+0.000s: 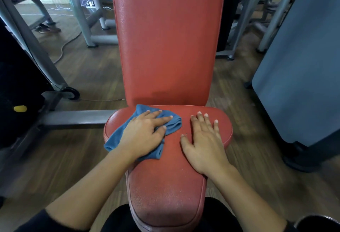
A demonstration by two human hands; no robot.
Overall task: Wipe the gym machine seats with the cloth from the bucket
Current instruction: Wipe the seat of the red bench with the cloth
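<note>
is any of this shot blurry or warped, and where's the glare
Head view: the left hand, right hand and blue cloth on the seat are fairly sharp; the wooden floor smears toward the frame edges; the wide lens makes the grey panel at the right lean; a soft sheen lies on the backrest, upper left, with no hard glare.

cloth (171, 124) left on seat (165, 185), backrest (168, 38) behind

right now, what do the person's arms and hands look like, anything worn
Both the left hand and right hand are bare: no gloves, rings or watch visible. Forearms are uncovered; a black sleeve shows high on the left arm.
</note>
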